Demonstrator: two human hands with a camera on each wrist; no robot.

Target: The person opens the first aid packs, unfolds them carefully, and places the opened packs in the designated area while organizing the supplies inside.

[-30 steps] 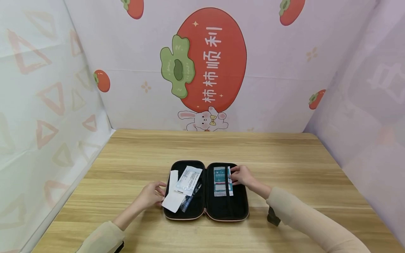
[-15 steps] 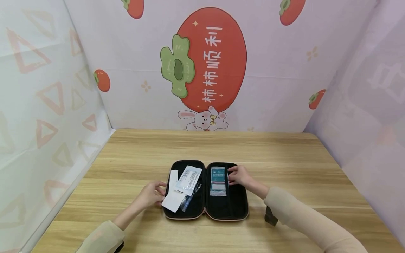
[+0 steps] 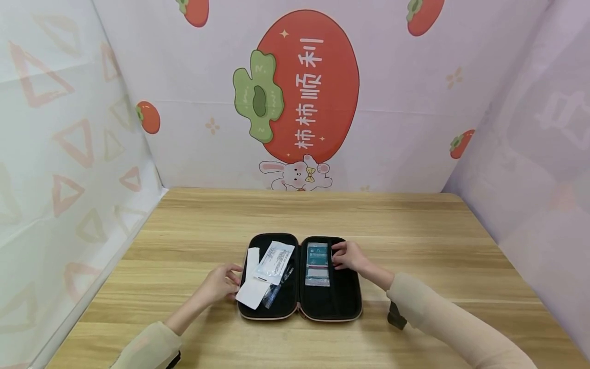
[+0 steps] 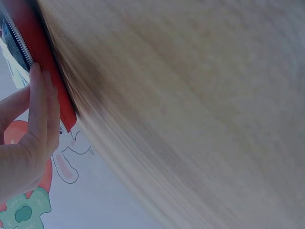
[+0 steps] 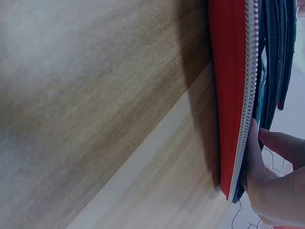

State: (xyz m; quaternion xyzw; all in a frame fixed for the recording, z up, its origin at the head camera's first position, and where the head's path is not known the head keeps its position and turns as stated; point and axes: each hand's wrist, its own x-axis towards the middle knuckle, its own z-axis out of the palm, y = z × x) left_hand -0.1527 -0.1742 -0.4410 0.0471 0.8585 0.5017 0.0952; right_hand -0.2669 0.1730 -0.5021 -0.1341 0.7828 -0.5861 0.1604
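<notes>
Left hand (image 3: 222,283): fingers extended, touching the left side of the case (image 3: 318,310).
Case: open on the table (image 3: 295,348).
Slip (image 3: 252,294): in its left half, partly under a pale packet (image 3: 275,262).
Teal packet (image 3: 318,256): in the right half, beside the strap (image 3: 331,279).
Right hand (image 3: 350,257): bent fingers at the strap; whether they pinch, I cannot tell.

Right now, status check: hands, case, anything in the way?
Left hand touching outer edge of open case. Right hand at black strap, grip unclear. Teal packet in right half. White strip overlapping left rim, possibly in the way.
</notes>
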